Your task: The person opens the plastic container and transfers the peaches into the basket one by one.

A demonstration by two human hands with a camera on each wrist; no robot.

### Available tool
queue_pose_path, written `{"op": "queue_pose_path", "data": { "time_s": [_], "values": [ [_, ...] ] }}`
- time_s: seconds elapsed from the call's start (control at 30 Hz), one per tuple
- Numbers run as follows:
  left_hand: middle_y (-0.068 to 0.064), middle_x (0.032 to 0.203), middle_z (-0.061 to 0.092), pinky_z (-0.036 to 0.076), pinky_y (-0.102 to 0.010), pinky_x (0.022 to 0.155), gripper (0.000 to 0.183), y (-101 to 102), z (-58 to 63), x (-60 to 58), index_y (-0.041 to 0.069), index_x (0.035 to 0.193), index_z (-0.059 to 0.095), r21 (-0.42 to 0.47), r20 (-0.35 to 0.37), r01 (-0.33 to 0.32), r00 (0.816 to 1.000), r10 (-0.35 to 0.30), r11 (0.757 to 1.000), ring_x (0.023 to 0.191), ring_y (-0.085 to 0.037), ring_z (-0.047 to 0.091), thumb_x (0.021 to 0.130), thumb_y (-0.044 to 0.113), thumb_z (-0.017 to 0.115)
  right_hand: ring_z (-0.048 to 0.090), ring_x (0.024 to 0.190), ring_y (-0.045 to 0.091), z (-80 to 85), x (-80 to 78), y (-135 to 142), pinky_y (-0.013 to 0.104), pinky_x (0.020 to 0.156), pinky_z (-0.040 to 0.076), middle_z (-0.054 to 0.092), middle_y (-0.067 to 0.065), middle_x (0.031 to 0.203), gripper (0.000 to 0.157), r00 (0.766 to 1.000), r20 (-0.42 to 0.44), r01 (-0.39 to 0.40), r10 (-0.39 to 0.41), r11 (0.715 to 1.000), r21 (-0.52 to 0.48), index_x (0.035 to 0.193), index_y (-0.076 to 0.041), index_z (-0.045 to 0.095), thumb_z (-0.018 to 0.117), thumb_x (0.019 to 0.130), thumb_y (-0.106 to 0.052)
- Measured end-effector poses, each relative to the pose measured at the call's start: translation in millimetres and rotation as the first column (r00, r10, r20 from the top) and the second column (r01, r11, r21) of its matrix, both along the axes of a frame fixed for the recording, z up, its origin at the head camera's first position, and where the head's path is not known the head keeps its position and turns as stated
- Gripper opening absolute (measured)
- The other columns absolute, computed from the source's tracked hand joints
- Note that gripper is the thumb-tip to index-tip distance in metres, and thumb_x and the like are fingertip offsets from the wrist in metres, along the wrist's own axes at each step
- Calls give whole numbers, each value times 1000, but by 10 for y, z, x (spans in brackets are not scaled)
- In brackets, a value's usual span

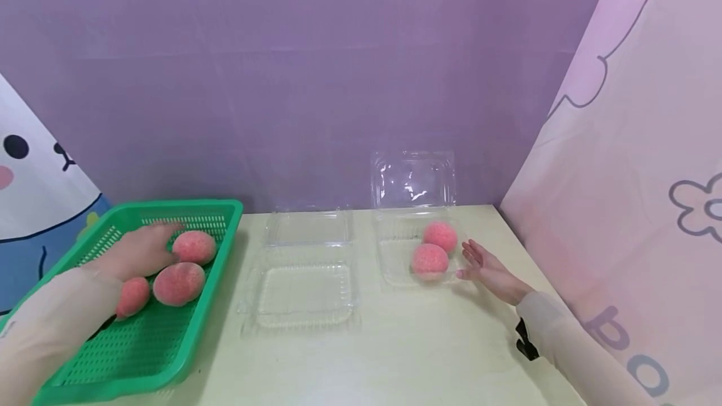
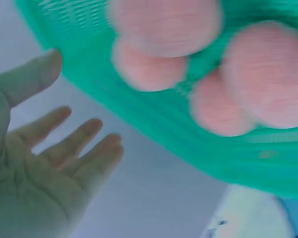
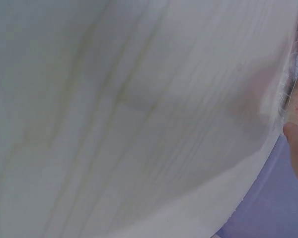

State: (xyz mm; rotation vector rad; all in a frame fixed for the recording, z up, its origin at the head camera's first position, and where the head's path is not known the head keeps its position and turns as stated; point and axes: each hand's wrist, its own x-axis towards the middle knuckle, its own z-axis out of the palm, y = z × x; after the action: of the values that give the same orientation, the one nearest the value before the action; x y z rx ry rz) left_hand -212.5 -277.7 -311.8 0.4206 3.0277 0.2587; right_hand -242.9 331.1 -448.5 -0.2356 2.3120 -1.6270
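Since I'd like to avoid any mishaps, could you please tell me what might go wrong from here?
The left grip might knock the pink balls close to it in the green basket. The two balls in the right-hand clear container have bare space beside them, so they could roll. Its raised lid might fall down onto them.

The head camera looks forward and down across the table [image 1: 406, 356]; close in, the left wrist view shares its green basket [image 1: 113, 387], the right wrist view two pink balls [image 1: 430, 262] edge-on.
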Motion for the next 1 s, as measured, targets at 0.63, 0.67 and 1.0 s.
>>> {"op": "queue_pose_path", "data": {
  "time_s": [0.63, 0.67, 1.0],
  "values": [
    [-8, 120, 59, 47, -43, 88, 36, 1750, 237, 10, 9, 121, 55, 335, -78, 200, 980, -185, 921, 110, -28, 53, 87, 22, 58, 0, 139, 35, 62, -56, -6, 53, 111, 8, -4, 15, 153, 96, 1000, -4, 16, -16, 1000, 23, 143, -4, -15, 61, 85, -17],
    [-6, 119, 59, 47, -41, 89, 35, 1825, 204, -2, 10, 120, 56, 354, -53, 196, 981, -189, 915, 109, -26, 54, 87, 22, 58, 0, 139, 35, 58, -57, -8, 52, 111, 8, -4, 15, 153, 96, 1000, -1, 16, -16, 1000, 22, 143, -4, -15, 61, 85, -17],
    [0, 108, 63, 49, -30, 83, 26, 2477, -121, -206, 13, 110, 61, 461, 94, 125, 978, -188, 879, 99, -15, 58, 85, 19, 59, -1, 139, 36, 77, -50, -29, 54, 110, 8, -5, 16, 152, 96, 1000, -25, 1, -1, 1000, 12, 143, -3, -14, 61, 85, -17]
  ]
}}
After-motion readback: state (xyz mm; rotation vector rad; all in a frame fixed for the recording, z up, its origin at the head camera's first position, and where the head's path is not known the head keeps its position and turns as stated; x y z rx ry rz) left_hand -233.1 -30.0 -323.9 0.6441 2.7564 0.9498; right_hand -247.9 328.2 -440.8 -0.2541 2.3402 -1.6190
